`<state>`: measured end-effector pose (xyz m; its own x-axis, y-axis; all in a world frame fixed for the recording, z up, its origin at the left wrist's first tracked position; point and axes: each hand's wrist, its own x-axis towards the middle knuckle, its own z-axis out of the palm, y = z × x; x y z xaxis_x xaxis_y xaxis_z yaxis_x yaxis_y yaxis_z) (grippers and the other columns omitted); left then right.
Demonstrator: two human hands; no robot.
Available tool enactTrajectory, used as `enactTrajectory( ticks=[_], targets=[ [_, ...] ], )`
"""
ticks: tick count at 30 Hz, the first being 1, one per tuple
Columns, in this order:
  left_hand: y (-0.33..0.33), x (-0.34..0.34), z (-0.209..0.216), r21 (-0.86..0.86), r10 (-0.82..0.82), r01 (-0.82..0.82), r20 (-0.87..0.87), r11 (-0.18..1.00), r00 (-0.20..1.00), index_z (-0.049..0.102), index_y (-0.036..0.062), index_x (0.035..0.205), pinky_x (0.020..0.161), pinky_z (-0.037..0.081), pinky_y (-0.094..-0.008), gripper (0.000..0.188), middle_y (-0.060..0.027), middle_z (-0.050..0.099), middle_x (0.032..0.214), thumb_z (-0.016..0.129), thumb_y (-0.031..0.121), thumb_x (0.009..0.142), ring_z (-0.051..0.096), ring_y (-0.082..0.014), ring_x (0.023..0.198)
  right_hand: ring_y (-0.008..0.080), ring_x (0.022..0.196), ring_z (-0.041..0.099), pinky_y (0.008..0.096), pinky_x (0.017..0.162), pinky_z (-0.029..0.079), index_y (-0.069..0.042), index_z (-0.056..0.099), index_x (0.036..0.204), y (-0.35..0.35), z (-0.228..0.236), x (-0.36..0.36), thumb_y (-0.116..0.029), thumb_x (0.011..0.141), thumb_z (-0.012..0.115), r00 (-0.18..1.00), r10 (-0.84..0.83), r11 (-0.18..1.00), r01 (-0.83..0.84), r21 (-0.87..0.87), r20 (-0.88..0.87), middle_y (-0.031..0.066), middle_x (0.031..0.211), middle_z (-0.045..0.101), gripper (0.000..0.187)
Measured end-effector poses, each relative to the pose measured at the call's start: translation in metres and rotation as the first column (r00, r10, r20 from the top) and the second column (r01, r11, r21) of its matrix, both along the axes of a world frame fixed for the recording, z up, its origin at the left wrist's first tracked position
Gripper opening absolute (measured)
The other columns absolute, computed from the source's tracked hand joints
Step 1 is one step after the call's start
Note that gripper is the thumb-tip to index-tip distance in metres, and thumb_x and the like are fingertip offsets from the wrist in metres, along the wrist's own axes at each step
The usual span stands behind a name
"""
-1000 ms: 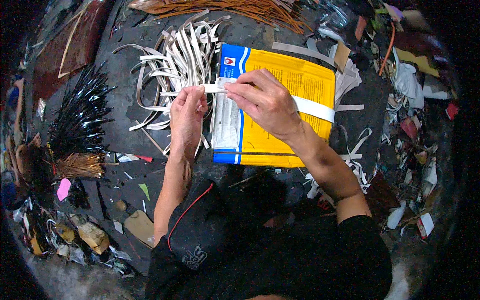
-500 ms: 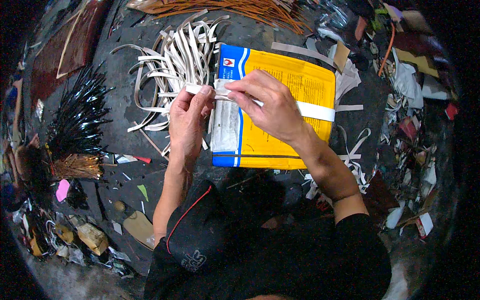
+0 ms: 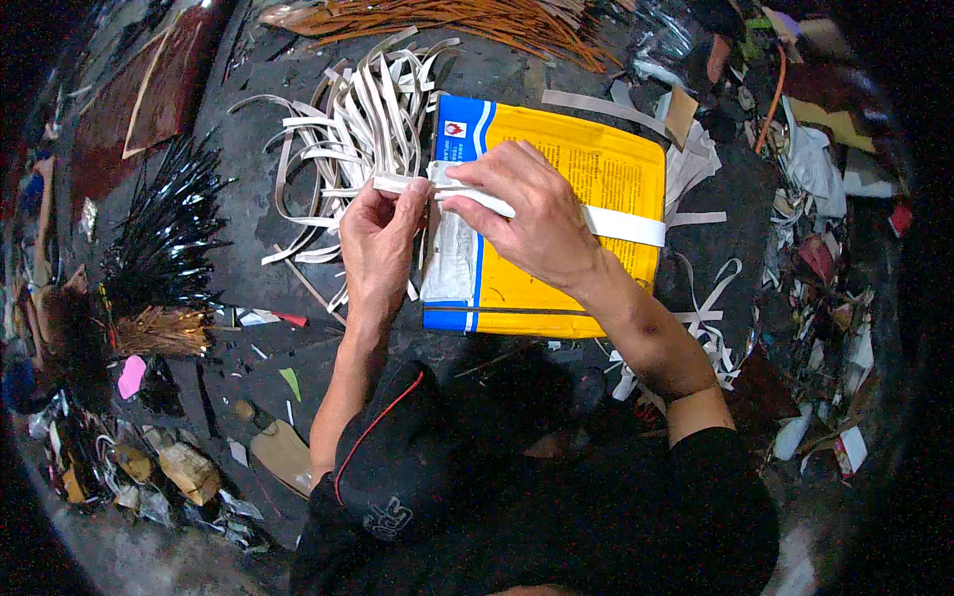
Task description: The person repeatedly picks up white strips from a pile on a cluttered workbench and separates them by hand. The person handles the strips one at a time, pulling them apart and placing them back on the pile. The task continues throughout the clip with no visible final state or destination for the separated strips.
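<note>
A flattened yellow and blue metal sheet [image 3: 571,283] lies in front of me, with a worn whitish patch [image 3: 449,253] along its left side. Across it runs a white flat strip [image 3: 628,226], which passes under my right hand. My left hand [image 3: 381,233] is closed at the sheet's left edge, thumb and fingers pinching the folded left end of the strip. Over the sheet, my right hand [image 3: 537,214] grips the strip between thumb and fingers, close to my left thumb. Whether the fingers hide anything else, I cannot tell.
Beyond my left hand lies a heap of loose white strips [image 3: 368,119]. A bundle of black strips [image 3: 169,223] sits to the left, and brown strips [image 3: 467,20] lie at the far side. Scraps [image 3: 815,298] litter the right; a pink piece [image 3: 131,377] lies left.
Both hands stay at nearly the same place on the strip. My right thumb and fingers have shifted slightly, and more of the strip shows between them. The whole view has moved a little.
</note>
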<state>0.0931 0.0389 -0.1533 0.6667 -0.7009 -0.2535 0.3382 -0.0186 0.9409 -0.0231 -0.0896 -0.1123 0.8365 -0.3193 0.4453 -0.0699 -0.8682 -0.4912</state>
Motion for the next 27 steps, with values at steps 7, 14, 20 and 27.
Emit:
enactTrajectory(
  ticks=[7,14,20,27],
  targets=[
    [-0.001,-0.001,0.005,0.032,-0.004,0.005,-0.018,0.999,1.000,0.062,0.0016,0.089,0.060,0.042,-0.0207,0.020,-0.0002,0.062,0.076,0.065,0.021,0.092,0.052,-0.0042,0.067,0.0261,0.076,0.058,0.0366,0.068,0.049,-0.005,0.068,0.091,0.000,-0.008,-0.007,-0.010,0.074,0.073,0.999,0.030,0.998,-0.031,0.051,0.016,0.0078,0.083,0.058,0.018],
    [-0.004,0.000,-0.004,-0.077,0.021,-0.063,-0.456,0.995,0.890,0.057,0.0053,0.087,0.057,0.035,-0.0190,0.019,0.0031,0.051,0.069,0.063,0.023,0.092,0.043,-0.0042,0.061,0.0240,0.077,0.059,0.0344,0.068,0.050,-0.006,0.069,0.092,0.000,-0.010,-0.002,-0.010,0.074,0.074,0.999,0.044,0.999,-0.044,0.002,0.013,0.0068,0.085,0.060,0.019],
    [-0.003,0.001,-0.008,0.029,-0.014,0.022,-0.262,0.999,0.965,0.060,0.0056,0.085,0.057,0.034,-0.0200,0.021,0.0023,0.054,0.070,0.063,0.025,0.092,0.044,-0.0048,0.062,0.0223,0.076,0.060,0.0320,0.067,0.050,-0.007,0.070,0.095,0.000,-0.013,-0.002,-0.009,0.075,0.076,0.999,0.036,0.999,-0.036,-0.007,0.011,0.0059,0.087,0.063,0.021],
    [-0.002,0.010,-0.022,-0.038,-0.017,0.001,-0.419,0.999,0.908,0.061,0.0051,0.084,0.057,0.035,-0.0200,0.021,0.0013,0.056,0.071,0.062,0.023,0.093,0.046,-0.0050,0.062,0.0223,0.075,0.060,0.0320,0.066,0.050,-0.007,0.070,0.095,0.000,-0.011,0.000,-0.007,0.075,0.076,0.999,0.039,0.999,-0.039,0.001,0.020,0.0063,0.086,0.063,0.021]
  ],
)
